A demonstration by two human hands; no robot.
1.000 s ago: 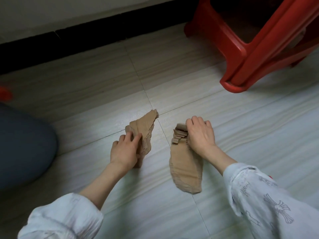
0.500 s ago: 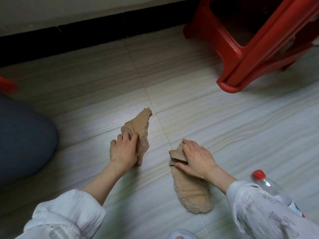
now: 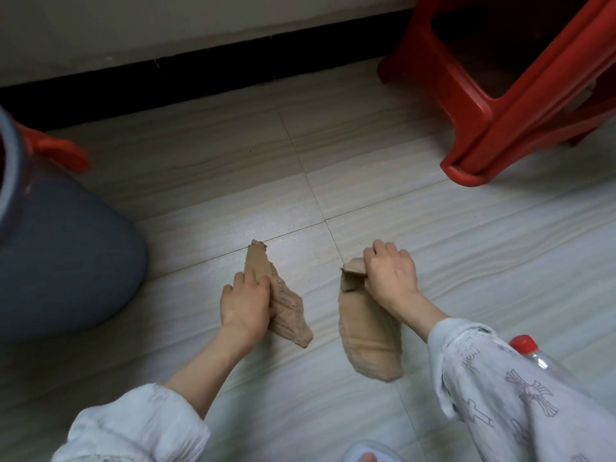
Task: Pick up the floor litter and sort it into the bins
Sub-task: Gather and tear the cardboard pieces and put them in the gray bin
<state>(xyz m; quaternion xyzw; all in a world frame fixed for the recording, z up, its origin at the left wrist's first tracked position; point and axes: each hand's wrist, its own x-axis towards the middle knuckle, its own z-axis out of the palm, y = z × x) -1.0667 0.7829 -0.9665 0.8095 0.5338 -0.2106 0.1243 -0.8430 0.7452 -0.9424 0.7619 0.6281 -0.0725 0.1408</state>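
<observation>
Both socks look thin, limp and light, so left hand [image 3: 245, 303] gripping the left sock [image 3: 286, 311] mid-length and right hand [image 3: 391, 276] pinching the right sock [image 3: 366, 335] by its cuff seems plenty.

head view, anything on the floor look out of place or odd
Two thin tan socks lie on the pale tiled floor: the left hand grips the left sock, the right hand pinches the right sock. A clear plastic bottle with a red cap lies beside the right sleeve.
</observation>
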